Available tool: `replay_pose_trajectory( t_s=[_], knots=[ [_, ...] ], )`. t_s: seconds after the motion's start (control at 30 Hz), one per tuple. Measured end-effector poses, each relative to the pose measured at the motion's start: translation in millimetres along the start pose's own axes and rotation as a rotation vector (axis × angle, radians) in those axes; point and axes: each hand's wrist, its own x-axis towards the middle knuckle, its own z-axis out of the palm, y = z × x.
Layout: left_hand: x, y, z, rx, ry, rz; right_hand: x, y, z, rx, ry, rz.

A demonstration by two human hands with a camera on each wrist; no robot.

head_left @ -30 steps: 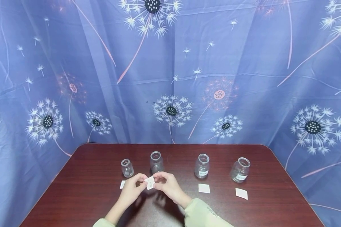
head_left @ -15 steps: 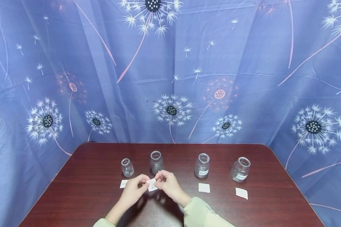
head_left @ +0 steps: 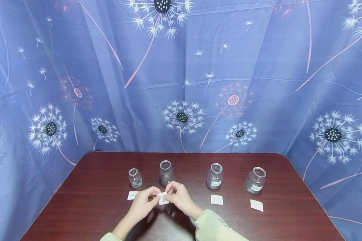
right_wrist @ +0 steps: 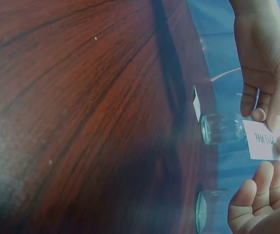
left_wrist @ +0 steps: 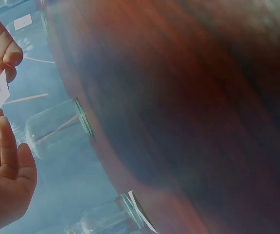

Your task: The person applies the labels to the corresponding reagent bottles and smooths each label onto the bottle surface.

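Note:
In the head view a small white paper label [head_left: 163, 198] with dark printed characters is pinched between both hands above the table. My left hand [head_left: 145, 201] holds its left edge with thumb and fingertips; my right hand [head_left: 180, 199] pinches its right side. The print on the label [right_wrist: 262, 139] faces the right wrist camera. Just behind the hands stands a clear glass jar [head_left: 166, 172], upright, with no label visible on it. To its left is a smaller glass jar [head_left: 135, 178], with a printed white label [head_left: 132, 195] lying in front, partly behind my left hand.
To the right stand two glass jars, a middle one [head_left: 214, 175] and a far-right one [head_left: 255, 180], each with a white label on its front. Blank white paper pieces [head_left: 216, 199] [head_left: 256, 205] lie before them. A blue dandelion-print curtain [head_left: 181, 77] surrounds the dark red table [head_left: 87, 197].
Both hands and the label have shifted slightly right and a little lower. The label is turned more upright, and more of the printed label on the table shows beside my left hand.

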Motion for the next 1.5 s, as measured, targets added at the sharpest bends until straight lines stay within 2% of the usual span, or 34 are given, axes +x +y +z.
replay_pose_trajectory(
  t_s=[0.17, 0.33, 0.47, 0.6, 0.73, 0.87, 0.97, 1.1, 1.23, 1.33, 1.5],
  knots=[
    [-0.7, -0.3, 0.7, 0.031, -0.007, 0.037, -1.0, -0.5, -1.8, -0.006, -0.032, -0.005],
    [-0.5, -1.5, 1.6, 0.020, -0.029, 0.026, 4.1, 13.7, -2.5, -0.074, -0.036, -0.033],
    [-1.2, -2.7, 1.8, 0.014, -0.048, 0.028, 10.1, 31.3, -3.7, -0.192, 0.004, -0.098],
    [-2.4, -3.1, 0.8, -0.018, -0.082, 0.019, 11.4, 38.7, -5.3, -0.309, 0.063, -0.214],
    [-1.9, -3.6, -0.3, -0.036, -0.112, -0.013, 9.9, 39.8, -4.8, -0.373, 0.110, -0.339],
    [-0.7, -4.1, -1.8, -0.092, -0.166, -0.042, 7.5, 38.7, -3.2, -0.380, 0.123, -0.426],
    [-0.8, 9.1, -8.9, -0.143, -0.217, -0.058, 6.3, 39.3, -2.6, -0.383, 0.122, -0.479],
    [-1.0, 12.1, -10.8, -0.176, -0.252, -0.076, 5.7, 42.5, -2.2, -0.408, 0.122, -0.551],
    [-0.7, -3.5, -4.8, -0.239, -0.268, -0.116, 5.0, 43.2, -1.7, -0.434, 0.133, -0.598],
    [-0.9, -5.3, -5.2, -0.293, -0.282, -0.160, 4.3, 43.0, -1.1, -0.450, 0.144, -0.630],
    [-1.6, -5.4, -6.8, -0.308, -0.294, -0.185, 3.4, 41.8, -0.3, -0.475, 0.149, -0.685]
  ],
)
